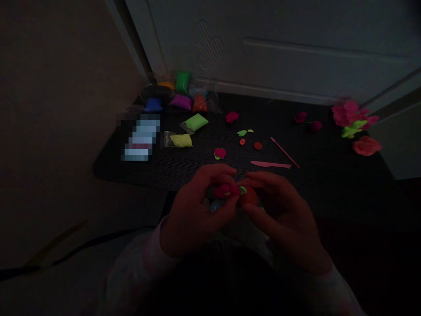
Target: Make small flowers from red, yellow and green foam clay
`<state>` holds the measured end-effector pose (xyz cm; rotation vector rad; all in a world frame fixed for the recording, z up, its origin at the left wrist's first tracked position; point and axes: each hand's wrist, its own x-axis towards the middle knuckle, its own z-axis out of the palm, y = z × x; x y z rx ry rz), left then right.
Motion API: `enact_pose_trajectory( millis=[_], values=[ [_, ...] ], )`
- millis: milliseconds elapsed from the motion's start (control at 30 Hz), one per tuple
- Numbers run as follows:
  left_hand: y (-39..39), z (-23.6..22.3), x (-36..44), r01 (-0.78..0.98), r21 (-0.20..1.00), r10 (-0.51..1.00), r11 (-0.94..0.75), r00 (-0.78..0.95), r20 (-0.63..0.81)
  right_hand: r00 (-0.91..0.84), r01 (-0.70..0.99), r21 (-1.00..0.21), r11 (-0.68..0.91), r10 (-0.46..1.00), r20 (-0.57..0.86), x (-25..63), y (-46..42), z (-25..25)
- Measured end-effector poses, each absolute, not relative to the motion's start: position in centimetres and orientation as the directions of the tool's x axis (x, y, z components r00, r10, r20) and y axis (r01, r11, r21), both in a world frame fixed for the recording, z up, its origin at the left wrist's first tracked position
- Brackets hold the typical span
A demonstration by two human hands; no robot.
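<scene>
Both of my hands are raised in front of the dark table's near edge. Between the fingers of my left hand is a magenta clay flower. My right hand grips a round red-orange clay ball, thumb below and fingers above. A small light green clay leaf sits where flower and ball meet; whether they are joined I cannot tell. Just beyond my hands lie a pink clay knife and a thin pink stick tool.
On the dark table are a magenta-and-green clay piece, a magenta clay piece, a red disc and green bits. Bagged clay, including a yellow pack, lies left beside a blurred phone-like screen. Pink flowers stand right.
</scene>
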<state>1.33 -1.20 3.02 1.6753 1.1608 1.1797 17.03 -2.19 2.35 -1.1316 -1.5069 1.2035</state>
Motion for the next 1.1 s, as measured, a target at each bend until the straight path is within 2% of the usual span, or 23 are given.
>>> enact_pose_trajectory(
  millis=[167,267,500,1100],
  values=[
    [-1.14,3.43,1.04,0.043,0.981,0.96,-0.188,0.221,0.174,-0.211,0.056,-0.995,0.08,0.975,0.067,17.0,-2.19,2.37],
    [-1.15,3.49,1.04,-0.005,0.984,0.964,-0.179,0.198,0.176,-0.198,0.044,-0.996,0.076,0.978,0.066,16.95,-2.14,2.38],
    [-1.25,3.55,1.57,0.089,0.983,0.984,-0.162,0.09,0.154,-0.182,0.036,-0.996,0.087,0.98,0.079,17.06,-2.19,2.34],
    [-1.21,3.75,1.59,0.137,0.978,0.983,-0.159,0.117,0.144,-0.151,0.028,-0.994,0.103,0.984,0.098,16.94,-2.19,2.42]
  ],
)
